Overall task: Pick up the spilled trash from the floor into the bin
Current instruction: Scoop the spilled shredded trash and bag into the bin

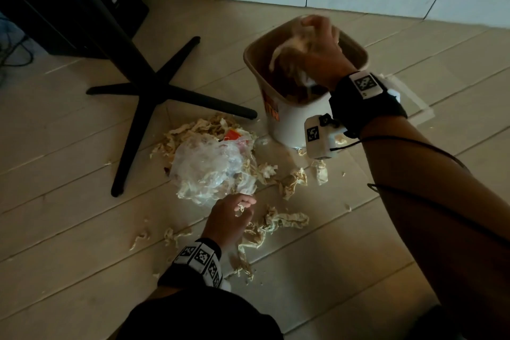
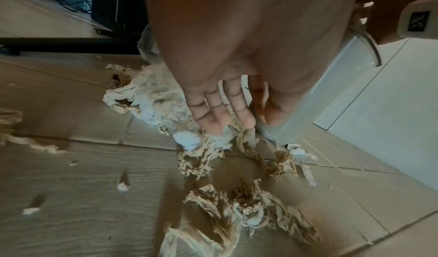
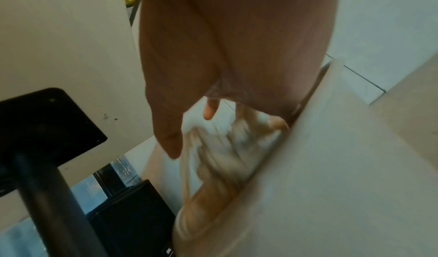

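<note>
**Handful over the bin, plenty left on the floor**

The right hand (image 1: 317, 47) clutches a wad of crumpled paper (image 1: 287, 47) over the bin (image 1: 289, 121), which stands far right. The left hand (image 1: 231, 215), fingers loosely extended, touches paper strips (image 1: 278, 222) near the plastic bag (image 1: 209, 165). Dangling paper could snag the rim and fall outside; a knock could tip the light bin.
</note>
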Tool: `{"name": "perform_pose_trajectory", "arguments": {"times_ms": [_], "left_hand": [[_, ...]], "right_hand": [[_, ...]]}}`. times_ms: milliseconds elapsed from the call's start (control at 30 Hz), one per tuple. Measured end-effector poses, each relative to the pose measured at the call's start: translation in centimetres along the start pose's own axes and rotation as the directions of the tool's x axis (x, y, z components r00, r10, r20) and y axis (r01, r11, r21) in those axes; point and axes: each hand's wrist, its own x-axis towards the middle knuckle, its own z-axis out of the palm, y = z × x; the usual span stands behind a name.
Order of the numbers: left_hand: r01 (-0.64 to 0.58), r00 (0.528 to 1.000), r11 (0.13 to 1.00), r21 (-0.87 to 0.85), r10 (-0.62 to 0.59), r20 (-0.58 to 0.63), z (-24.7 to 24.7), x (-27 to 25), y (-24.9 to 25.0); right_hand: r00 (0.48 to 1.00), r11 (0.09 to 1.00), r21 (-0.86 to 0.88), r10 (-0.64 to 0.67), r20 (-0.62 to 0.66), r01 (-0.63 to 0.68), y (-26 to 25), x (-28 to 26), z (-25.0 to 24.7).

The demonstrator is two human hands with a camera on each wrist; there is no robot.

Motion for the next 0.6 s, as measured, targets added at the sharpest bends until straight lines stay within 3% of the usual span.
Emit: {"name": "perform_pose_trajectory", "arguments": {"times_ms": [100, 233, 433, 600], "left_hand": [[-0.011, 1.000, 1.000, 0.021, 0.010, 0.028, 0.5, 0.2, 0.1], [-0.065, 0.995, 0.997, 0.050, 0.062, 0.073, 1.4, 1.0, 0.5], [-0.180, 0.977, 0.982, 0.064, 0.171, 0.125, 3.9, 2.7, 0.9], [-0.228, 0.971, 0.953, 0.200, 0.208, 0.114, 6.2, 5.1, 3.3]], "right_hand": [[0.993, 0.979, -0.196, 0.070, 0.091, -0.051, 0.5, -0.2, -0.4], [0.993, 0.918, -0.395, 0.011, 0.115, 0.036, 0.4, -0.4, -1.7], [0.976, 0.899, -0.409, -0.204, -0.079, 0.155, 0.2, -1.5, -4.1], [0.842, 0.907, -0.290, -0.401, -0.362, 0.307, 3.3, -4.4, -4.7]]}}
